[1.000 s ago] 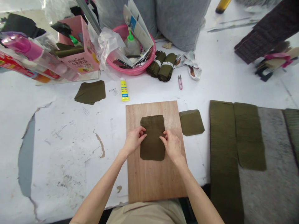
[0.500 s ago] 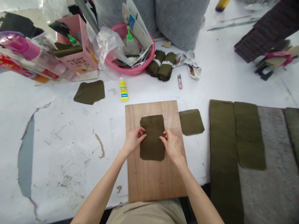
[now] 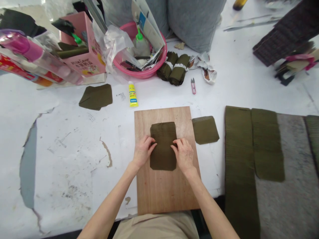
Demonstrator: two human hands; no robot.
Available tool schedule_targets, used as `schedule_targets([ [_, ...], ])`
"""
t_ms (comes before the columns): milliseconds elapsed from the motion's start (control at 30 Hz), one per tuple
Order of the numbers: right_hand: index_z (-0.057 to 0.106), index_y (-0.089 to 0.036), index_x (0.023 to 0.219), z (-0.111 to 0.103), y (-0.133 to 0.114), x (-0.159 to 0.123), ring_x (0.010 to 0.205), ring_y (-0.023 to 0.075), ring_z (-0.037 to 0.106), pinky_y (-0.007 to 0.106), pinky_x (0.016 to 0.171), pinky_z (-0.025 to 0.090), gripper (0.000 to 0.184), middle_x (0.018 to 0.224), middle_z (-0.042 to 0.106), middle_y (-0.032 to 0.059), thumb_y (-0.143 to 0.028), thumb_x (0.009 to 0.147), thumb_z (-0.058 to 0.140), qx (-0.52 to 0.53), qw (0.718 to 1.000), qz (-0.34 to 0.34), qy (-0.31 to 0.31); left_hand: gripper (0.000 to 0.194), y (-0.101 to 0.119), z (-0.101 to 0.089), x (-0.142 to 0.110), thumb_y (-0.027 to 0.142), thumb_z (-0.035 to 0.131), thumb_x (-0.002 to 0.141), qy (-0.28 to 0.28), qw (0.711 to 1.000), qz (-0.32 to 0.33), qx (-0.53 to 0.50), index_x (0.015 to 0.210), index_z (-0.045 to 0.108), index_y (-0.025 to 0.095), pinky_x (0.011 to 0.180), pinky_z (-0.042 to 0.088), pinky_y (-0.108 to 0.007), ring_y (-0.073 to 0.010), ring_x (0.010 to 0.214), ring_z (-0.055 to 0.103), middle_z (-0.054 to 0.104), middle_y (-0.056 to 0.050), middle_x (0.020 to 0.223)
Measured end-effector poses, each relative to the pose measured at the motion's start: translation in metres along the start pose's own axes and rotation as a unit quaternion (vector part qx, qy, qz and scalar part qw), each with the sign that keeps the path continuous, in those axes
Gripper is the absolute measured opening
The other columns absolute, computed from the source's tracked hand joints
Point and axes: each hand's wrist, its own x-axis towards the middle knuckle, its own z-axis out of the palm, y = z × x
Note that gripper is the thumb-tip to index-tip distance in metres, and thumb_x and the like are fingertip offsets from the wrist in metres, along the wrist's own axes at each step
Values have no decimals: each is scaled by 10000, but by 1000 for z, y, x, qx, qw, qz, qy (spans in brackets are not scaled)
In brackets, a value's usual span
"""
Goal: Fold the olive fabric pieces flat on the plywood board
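Observation:
A stack of dark olive fabric pieces (image 3: 163,151) with cut corners lies on a wooden board (image 3: 161,192) in front of me. My left hand (image 3: 145,149) pinches its left edge between thumb and fingers. At the opposite edge, my right hand (image 3: 183,152) pinches the same fabric at about the same height. The top edge shows several layers close together. Just right of the board, partly against its edge, lies another olive fabric piece (image 3: 205,130).
Behind the board are a yellow glue tube (image 3: 133,95), pink thread snips (image 3: 193,86), tied olive fabric rolls (image 3: 178,71) and a pink basin (image 3: 164,53). A pink box (image 3: 93,59) stands back left. Olive panels (image 3: 239,159) cover the right side. Loose olive pieces (image 3: 97,96) lie left.
The camera view has shifted very slightly. Both hands keep their places at the two side edges of the fabric, with only a small movement of the fingers.

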Motion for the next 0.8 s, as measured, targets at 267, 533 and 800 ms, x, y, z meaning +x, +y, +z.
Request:
schedule_targets([
  [267, 571, -203, 807, -7, 1, 11, 832, 205, 514, 317, 694, 365, 98, 856, 588, 46, -285, 848, 603, -30, 999, 9, -23, 66, 0, -8, 4, 250, 571, 847, -52, 998, 1, 40, 887, 566, 197, 683, 429, -282, -162, 782, 544, 554, -21, 874],
  [533, 562, -205, 742, -5, 10, 11, 787, 184, 512, 304, 672, 356, 162, 799, 584, 32, -300, 872, 568, 10, 999, -24, -35, 95, 7, -17, 18, 214, 629, 783, -118, 992, -14, 36, 731, 553, 189, 634, 374, -273, -158, 715, 506, 528, 4, 737],
  [800, 556, -202, 742, -3, 13, 10, 778, 173, 520, 295, 685, 363, 165, 780, 591, 23, -294, 880, 555, 38, 998, -18, -35, 97, 5, -16, 13, 243, 573, 826, -95, 995, -17, 9, 753, 545, 186, 642, 378, -268, -152, 714, 500, 528, 1, 747],
])
